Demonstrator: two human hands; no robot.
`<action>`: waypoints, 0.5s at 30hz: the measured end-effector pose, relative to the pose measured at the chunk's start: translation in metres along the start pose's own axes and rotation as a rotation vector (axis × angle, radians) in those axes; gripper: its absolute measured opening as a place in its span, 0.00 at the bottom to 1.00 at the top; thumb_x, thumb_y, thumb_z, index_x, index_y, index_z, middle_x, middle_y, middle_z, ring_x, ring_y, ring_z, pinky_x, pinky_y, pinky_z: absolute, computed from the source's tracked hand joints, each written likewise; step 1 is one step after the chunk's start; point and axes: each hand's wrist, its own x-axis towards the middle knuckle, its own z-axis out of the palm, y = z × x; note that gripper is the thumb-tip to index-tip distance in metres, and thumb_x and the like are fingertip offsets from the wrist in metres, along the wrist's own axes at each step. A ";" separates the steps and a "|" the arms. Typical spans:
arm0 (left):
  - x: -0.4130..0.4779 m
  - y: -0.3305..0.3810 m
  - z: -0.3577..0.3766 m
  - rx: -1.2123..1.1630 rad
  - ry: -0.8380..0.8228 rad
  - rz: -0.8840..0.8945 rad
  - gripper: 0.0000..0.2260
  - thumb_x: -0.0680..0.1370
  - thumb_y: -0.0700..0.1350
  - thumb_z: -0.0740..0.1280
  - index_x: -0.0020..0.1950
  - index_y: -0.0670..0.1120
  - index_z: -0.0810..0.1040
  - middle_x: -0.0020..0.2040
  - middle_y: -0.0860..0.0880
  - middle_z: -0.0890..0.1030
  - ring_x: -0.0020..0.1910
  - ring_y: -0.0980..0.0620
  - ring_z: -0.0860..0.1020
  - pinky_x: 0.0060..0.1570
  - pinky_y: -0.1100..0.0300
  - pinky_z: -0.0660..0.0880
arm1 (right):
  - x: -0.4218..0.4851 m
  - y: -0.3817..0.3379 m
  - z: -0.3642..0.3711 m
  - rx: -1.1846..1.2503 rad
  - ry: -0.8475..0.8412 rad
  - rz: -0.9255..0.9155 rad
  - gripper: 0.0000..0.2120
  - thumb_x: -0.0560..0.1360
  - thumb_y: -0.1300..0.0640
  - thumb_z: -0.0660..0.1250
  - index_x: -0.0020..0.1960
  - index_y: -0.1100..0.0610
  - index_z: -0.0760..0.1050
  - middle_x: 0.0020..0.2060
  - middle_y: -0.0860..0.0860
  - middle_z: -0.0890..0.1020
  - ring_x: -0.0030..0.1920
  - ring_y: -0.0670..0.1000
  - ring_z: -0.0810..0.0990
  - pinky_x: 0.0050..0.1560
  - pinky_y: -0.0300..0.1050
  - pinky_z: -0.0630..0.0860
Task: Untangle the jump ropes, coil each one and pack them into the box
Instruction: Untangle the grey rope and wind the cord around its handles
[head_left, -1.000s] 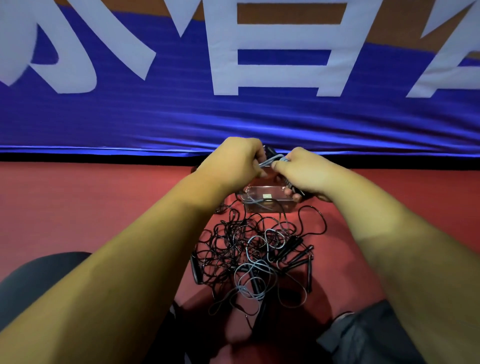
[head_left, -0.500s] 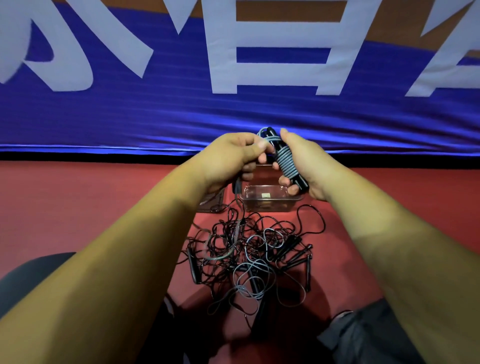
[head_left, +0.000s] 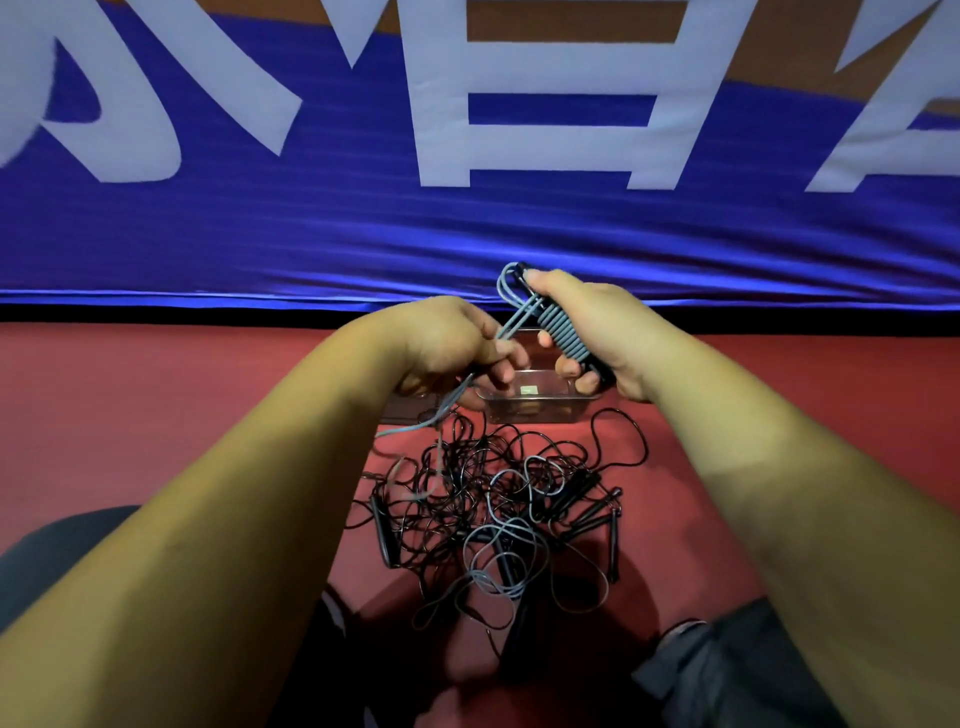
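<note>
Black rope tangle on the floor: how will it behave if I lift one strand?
Probably floppy: the black rope tangle lies in loose, limp loops. One strand would likely drag neighbours up, since the loops interlock. Its black handles may swing and snag.

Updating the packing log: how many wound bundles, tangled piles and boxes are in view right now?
Bundle: 1, gripped by right hand; its loose grey cord held in left hand
Pile: 1, ropes too knotted to count
Box: 1
Total: 3
</note>
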 end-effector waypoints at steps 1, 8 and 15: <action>0.001 -0.001 0.002 -0.005 0.000 -0.028 0.12 0.88 0.41 0.59 0.58 0.40 0.81 0.39 0.46 0.81 0.42 0.48 0.84 0.53 0.45 0.82 | -0.001 0.000 0.001 -0.025 -0.007 -0.008 0.19 0.77 0.37 0.70 0.53 0.53 0.77 0.39 0.53 0.79 0.26 0.51 0.69 0.30 0.39 0.61; 0.006 -0.014 0.006 0.098 0.037 -0.114 0.13 0.88 0.43 0.59 0.52 0.41 0.82 0.42 0.44 0.85 0.48 0.44 0.86 0.47 0.50 0.79 | -0.006 -0.001 0.007 0.026 -0.168 0.046 0.10 0.80 0.49 0.66 0.47 0.56 0.75 0.36 0.53 0.77 0.26 0.50 0.65 0.30 0.37 0.56; 0.003 -0.014 0.000 0.106 0.049 -0.008 0.10 0.86 0.38 0.61 0.51 0.43 0.82 0.48 0.43 0.84 0.43 0.51 0.81 0.34 0.64 0.77 | -0.005 -0.002 0.003 0.086 -0.240 0.082 0.10 0.79 0.51 0.62 0.45 0.57 0.73 0.37 0.53 0.77 0.27 0.50 0.63 0.25 0.35 0.55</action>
